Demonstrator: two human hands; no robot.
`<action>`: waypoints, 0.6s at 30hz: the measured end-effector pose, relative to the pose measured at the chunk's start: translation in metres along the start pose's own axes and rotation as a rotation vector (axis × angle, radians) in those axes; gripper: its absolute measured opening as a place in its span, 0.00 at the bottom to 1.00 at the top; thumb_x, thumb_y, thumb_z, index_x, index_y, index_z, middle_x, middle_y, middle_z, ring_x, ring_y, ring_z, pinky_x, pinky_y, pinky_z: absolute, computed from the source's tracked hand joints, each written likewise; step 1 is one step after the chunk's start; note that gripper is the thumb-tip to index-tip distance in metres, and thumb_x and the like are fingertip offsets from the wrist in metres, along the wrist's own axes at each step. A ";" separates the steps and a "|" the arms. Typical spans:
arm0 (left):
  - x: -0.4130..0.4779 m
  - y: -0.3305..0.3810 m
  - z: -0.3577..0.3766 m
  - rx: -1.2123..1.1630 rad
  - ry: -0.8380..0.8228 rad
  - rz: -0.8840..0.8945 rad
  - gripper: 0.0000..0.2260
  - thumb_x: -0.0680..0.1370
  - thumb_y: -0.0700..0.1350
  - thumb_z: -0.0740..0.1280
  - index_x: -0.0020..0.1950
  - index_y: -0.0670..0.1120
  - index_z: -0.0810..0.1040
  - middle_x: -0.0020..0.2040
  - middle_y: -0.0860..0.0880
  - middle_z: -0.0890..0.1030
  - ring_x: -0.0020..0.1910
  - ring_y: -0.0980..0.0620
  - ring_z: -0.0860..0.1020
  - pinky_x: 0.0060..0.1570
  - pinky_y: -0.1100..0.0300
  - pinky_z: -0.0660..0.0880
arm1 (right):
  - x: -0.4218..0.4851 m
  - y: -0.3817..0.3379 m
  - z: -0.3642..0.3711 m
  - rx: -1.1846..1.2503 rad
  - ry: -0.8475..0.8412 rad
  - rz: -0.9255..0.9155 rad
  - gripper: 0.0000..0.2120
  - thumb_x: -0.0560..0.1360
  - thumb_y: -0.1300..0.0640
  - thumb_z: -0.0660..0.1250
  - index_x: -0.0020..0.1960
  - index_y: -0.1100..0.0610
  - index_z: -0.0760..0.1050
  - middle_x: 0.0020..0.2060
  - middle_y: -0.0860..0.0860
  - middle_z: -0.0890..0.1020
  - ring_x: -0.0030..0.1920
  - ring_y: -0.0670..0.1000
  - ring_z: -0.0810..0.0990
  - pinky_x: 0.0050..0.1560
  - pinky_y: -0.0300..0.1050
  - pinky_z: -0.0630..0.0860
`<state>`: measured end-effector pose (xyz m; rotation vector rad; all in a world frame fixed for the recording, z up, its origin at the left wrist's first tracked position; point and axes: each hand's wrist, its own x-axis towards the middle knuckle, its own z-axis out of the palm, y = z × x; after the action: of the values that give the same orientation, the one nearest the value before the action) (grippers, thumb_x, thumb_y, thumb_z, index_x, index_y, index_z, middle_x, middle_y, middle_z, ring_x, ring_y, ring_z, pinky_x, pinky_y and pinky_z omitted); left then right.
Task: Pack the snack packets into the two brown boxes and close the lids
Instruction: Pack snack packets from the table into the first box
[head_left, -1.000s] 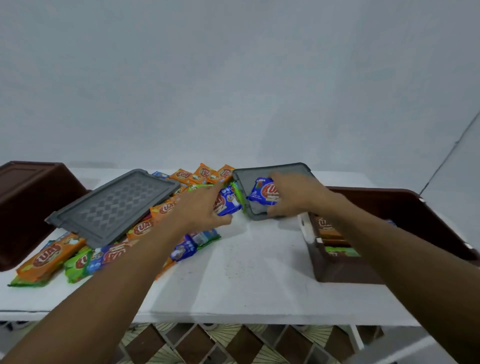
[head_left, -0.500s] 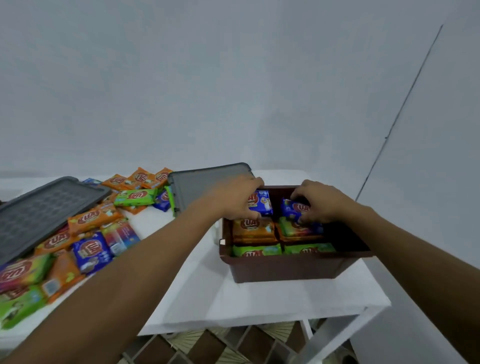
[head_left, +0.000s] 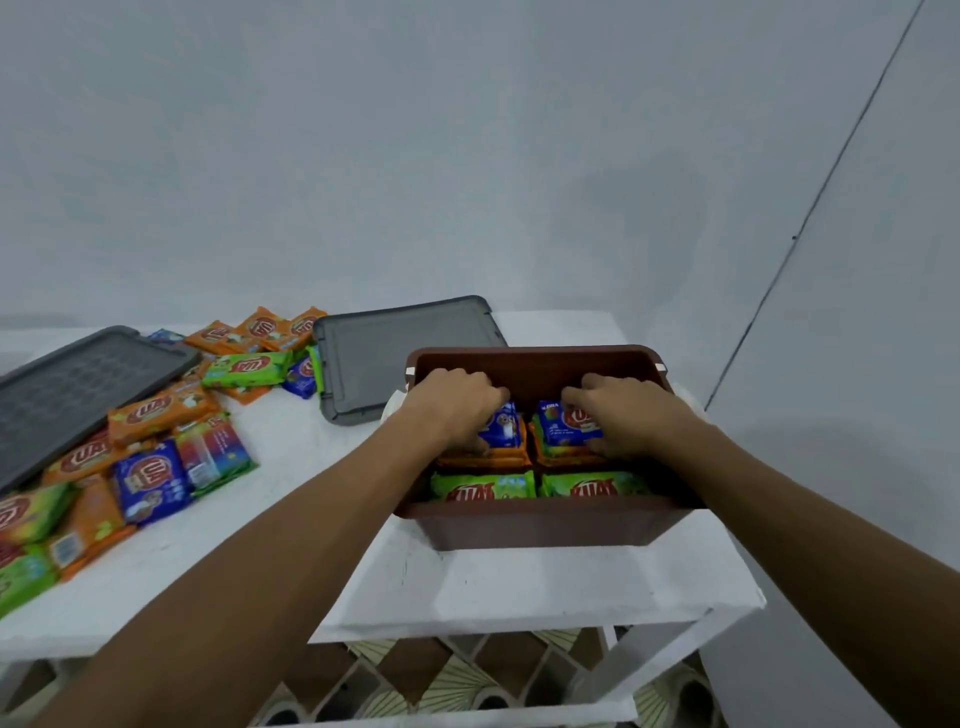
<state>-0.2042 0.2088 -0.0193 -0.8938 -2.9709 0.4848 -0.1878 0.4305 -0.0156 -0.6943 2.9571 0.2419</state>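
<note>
A brown box (head_left: 540, 525) stands at the right end of the white table (head_left: 519, 587). Inside it, two green packets (head_left: 483, 488) lie along the near wall, with orange packets behind them. My left hand (head_left: 457, 405) grips a blue packet (head_left: 503, 428) on top of the left orange stack. My right hand (head_left: 621, 413) grips a second blue packet (head_left: 566, 423) on the right stack. Both hands are inside the box. A pile of loose snack packets (head_left: 156, 441) in orange, green and blue covers the table's left side.
A grey lid (head_left: 395, 353) lies flat just behind and left of the box. A second grey lid (head_left: 67, 389) rests tilted on the packets at far left. The table's right edge and corner are close to the box. A wall stands behind.
Both hands carried a blue packet each from the pile and the grey lid to the brown box. They now sit lower inside it, on the orange stacks. My view swung right.
</note>
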 end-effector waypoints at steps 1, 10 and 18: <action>0.000 0.000 0.000 0.009 0.013 -0.004 0.30 0.72 0.59 0.72 0.70 0.49 0.69 0.58 0.46 0.78 0.52 0.44 0.79 0.40 0.52 0.72 | 0.000 0.000 0.002 -0.006 0.007 -0.004 0.29 0.72 0.49 0.71 0.69 0.47 0.64 0.61 0.51 0.73 0.55 0.55 0.77 0.48 0.49 0.77; -0.008 -0.011 -0.005 -0.138 -0.060 0.010 0.21 0.73 0.64 0.68 0.54 0.49 0.77 0.50 0.48 0.79 0.47 0.47 0.77 0.44 0.52 0.75 | 0.000 -0.002 -0.005 0.005 0.008 -0.001 0.27 0.70 0.45 0.73 0.66 0.49 0.70 0.60 0.49 0.76 0.56 0.53 0.77 0.46 0.45 0.73; -0.076 -0.058 0.021 -0.706 0.393 -0.001 0.09 0.81 0.47 0.63 0.56 0.45 0.79 0.66 0.49 0.74 0.62 0.53 0.73 0.61 0.56 0.71 | 0.007 -0.047 -0.026 0.325 0.193 -0.077 0.12 0.75 0.46 0.68 0.57 0.45 0.75 0.46 0.41 0.78 0.47 0.45 0.78 0.43 0.48 0.78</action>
<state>-0.1737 0.1163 -0.0163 -0.8686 -2.7542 -0.7087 -0.1740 0.3812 0.0031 -0.8216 3.0289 -0.3227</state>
